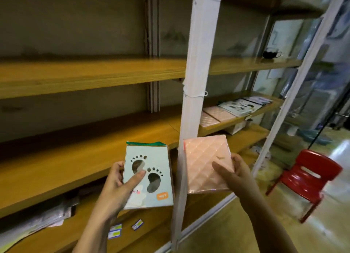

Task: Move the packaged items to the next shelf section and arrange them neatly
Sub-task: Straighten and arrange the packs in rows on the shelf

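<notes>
Left grip (pixel 121 184) clasps footprint-cutout pack (pixel 149 179) (glossy) — right grip (pixel 236 175) clasps quilted pink pack (pixel 206 163).

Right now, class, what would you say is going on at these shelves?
A person stands at wooden shelves holding one packet in each of their hands. The left hand grips a pale blue packet with footprint cut-outs; the right hand grips a pink quilted packet. Both are held in the air in front of the white upright post. In the section to the right of it, similar pink and pale packets already lie on a shelf.
</notes>
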Motion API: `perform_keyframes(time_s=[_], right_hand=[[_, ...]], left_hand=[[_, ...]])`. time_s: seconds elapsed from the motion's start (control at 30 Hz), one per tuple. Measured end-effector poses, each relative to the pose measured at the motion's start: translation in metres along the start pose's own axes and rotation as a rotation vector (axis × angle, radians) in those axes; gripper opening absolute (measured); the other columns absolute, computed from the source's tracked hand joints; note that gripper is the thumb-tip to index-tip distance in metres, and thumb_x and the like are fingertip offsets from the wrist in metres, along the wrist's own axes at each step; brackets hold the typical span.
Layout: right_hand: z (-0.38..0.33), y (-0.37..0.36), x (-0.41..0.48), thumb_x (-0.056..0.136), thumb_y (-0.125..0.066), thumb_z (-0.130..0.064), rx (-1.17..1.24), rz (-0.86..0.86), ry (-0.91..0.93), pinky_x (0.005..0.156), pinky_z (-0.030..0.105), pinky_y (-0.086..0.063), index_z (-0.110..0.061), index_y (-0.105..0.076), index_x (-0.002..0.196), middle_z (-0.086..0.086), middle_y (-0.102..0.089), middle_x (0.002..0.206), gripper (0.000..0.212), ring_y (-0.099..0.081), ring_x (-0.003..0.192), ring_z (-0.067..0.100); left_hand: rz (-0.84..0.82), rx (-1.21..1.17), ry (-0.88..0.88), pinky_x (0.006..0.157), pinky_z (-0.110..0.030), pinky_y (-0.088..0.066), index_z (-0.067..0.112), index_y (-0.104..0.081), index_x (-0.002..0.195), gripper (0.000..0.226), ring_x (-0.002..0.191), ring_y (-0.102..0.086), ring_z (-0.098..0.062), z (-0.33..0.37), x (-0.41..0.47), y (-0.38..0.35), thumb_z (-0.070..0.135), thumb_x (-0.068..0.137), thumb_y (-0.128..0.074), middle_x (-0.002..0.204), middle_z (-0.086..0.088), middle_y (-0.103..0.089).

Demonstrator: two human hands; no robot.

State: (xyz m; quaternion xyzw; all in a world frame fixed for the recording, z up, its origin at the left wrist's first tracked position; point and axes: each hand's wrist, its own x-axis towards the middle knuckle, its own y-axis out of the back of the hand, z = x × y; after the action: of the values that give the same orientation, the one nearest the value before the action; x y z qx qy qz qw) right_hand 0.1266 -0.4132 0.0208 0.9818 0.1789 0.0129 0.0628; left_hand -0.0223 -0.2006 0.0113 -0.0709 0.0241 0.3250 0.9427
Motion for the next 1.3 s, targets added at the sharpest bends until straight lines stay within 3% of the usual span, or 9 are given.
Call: perform_keyframes(time_s=[0.17,0.33,0.7,0.83,0.93,1.0,1.07,1.17,1.3], right_hand=[[0.008,0.073,0.033,0.082,-0.065,-0.021,0.016,0.010,-0.020,0.062,0.029,-0.058,-0.018,-0.041,0.123,0.005,-0.059,0.108,0.048,-0.066,0.090,0.023],[0.024,0.130,0.077,0.084,-0.063,-0.016,0.031,-0.014,-0.019,0.053,0.021,-0.056,-0.005,-0.044,0.123,0.014,-0.062,0.106,0.045,-0.068,0.083,0.023],[0.044,0.197,0.238,0.084,-0.061,-0.011,-0.031,-0.012,-0.052,0.049,0.018,-0.054,-0.005,-0.048,0.116,0.011,-0.062,0.098,0.035,-0.066,0.074,0.016],[0.035,0.203,0.312,0.085,-0.062,-0.015,-0.115,-0.079,-0.054,0.042,0.010,-0.047,-0.014,-0.046,0.111,-0.003,-0.056,0.089,0.031,-0.060,0.069,0.009],[0.032,0.196,0.360,0.085,-0.063,-0.018,-0.193,-0.168,-0.045,0.052,0.022,-0.055,-0.013,-0.049,0.108,0.005,-0.061,0.097,0.028,-0.065,0.075,0.015],[0.029,0.187,0.386,0.086,-0.062,-0.016,-0.234,-0.219,-0.035,0.062,0.026,-0.056,-0.015,-0.051,0.104,0.000,-0.060,0.093,0.021,-0.063,0.080,0.014],[0.028,0.174,0.412,0.087,-0.061,-0.015,-0.223,-0.244,-0.030,0.072,0.026,-0.054,-0.016,-0.047,0.116,-0.006,-0.057,0.097,0.032,-0.060,0.094,0.015],[0.028,0.154,0.448,0.087,-0.060,-0.021,-0.278,-0.306,-0.063,0.089,0.035,-0.052,-0.015,-0.043,0.124,0.003,-0.058,0.117,0.041,-0.056,0.105,0.017],[0.031,0.139,0.483,0.092,-0.053,-0.025,-0.436,-0.453,-0.024,0.093,0.030,-0.044,-0.014,-0.037,0.133,0.006,-0.053,0.131,0.046,-0.055,0.112,0.020]], left_hand=[[-0.040,0.049,-0.029,0.069,-0.047,-0.059,0.014,-0.046,0.100,0.027,0.084,-0.070,-0.033,-0.005,0.015,-0.079,0.008,0.081,-0.064,0.102,-0.011,-0.070],[-0.081,0.064,0.015,0.053,-0.034,-0.059,0.015,-0.045,0.104,0.032,0.078,-0.073,-0.025,-0.013,0.043,-0.149,0.014,0.079,-0.065,0.103,-0.006,-0.069],[0.009,-0.023,0.017,0.049,-0.033,-0.058,0.018,-0.044,0.102,0.030,0.073,-0.073,-0.022,-0.020,0.173,-0.270,0.012,0.080,-0.064,0.100,-0.005,-0.069],[0.078,-0.055,0.007,0.053,-0.035,-0.059,0.027,-0.045,0.095,0.030,0.075,-0.072,-0.025,-0.015,0.226,-0.297,0.011,0.079,-0.065,0.098,-0.004,-0.069],[0.129,-0.046,-0.008,0.051,-0.031,-0.059,0.025,-0.045,0.101,0.032,0.074,-0.072,-0.022,-0.014,0.254,-0.312,0.010,0.079,-0.065,0.100,-0.005,-0.067],[0.152,-0.044,-0.001,0.050,-0.031,-0.058,0.021,-0.044,0.109,0.038,0.072,-0.073,-0.021,-0.013,0.267,-0.319,0.012,0.079,-0.065,0.101,-0.004,-0.067],[0.192,-0.046,0.020,0.048,-0.031,-0.058,0.022,-0.043,0.113,0.042,0.073,-0.072,-0.022,-0.010,0.277,-0.324,0.013,0.079,-0.065,0.101,-0.004,-0.066],[0.267,-0.039,0.013,0.044,-0.026,-0.055,0.021,-0.043,0.116,0.043,0.075,-0.070,-0.020,-0.004,0.287,-0.333,0.011,0.080,-0.064,0.102,-0.005,-0.064],[0.405,-0.062,-0.017,0.036,-0.014,-0.046,0.020,-0.038,0.114,0.041,0.061,-0.057,-0.012,0.003,0.292,-0.358,0.008,0.082,-0.061,0.090,0.002,-0.055]])
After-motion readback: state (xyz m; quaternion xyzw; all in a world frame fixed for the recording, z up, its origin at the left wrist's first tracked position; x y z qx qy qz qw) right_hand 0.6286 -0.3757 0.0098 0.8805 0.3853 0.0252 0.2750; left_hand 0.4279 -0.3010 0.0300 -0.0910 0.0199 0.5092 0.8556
